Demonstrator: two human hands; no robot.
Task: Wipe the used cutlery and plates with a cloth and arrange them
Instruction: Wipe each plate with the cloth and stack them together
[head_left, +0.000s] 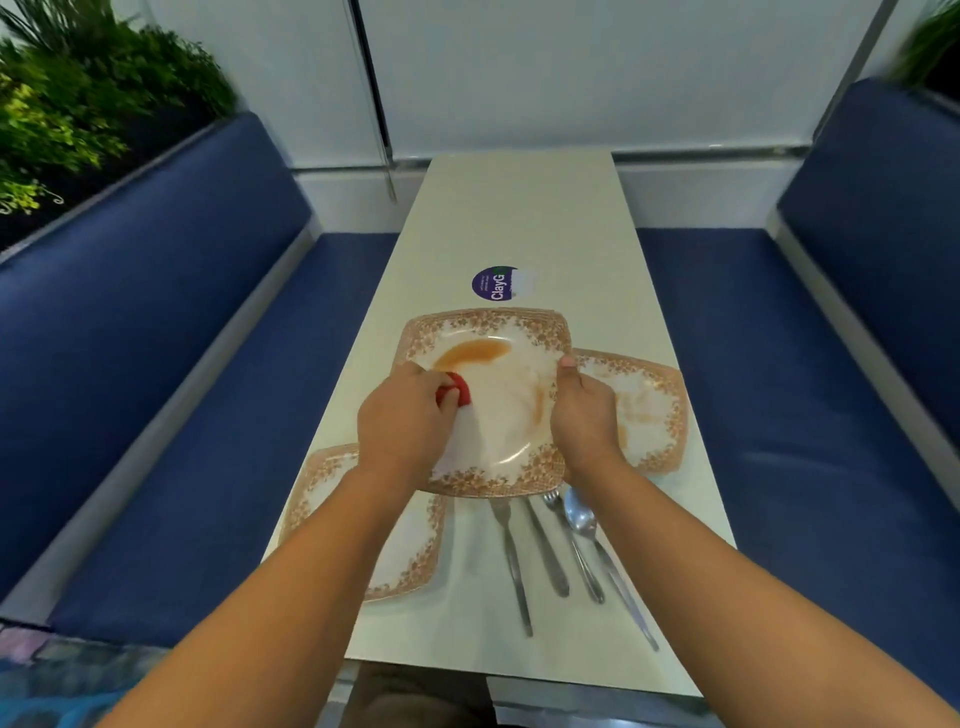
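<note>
Cutlery (561, 551) lies unwiped on the tabletop (519, 218) nearest me. Beyond it, fingers of my right hand (584, 415) clasp the plate (506, 410) by its rim; my left hand (402, 415) clenches a cloth (457, 395) against its face. Sauce (470, 353) streaks the far side. Scrubbing hard could slip the plate from my grip.

Resto booth, blue padded benches (171, 322) L+R of narrow table (519, 218), brand sticker (493, 283) on top, plants (78, 104) behind seat

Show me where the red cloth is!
The red cloth is bunched in the left hand, left of centre in the head view, on the middle plate below the brown smear.
</note>
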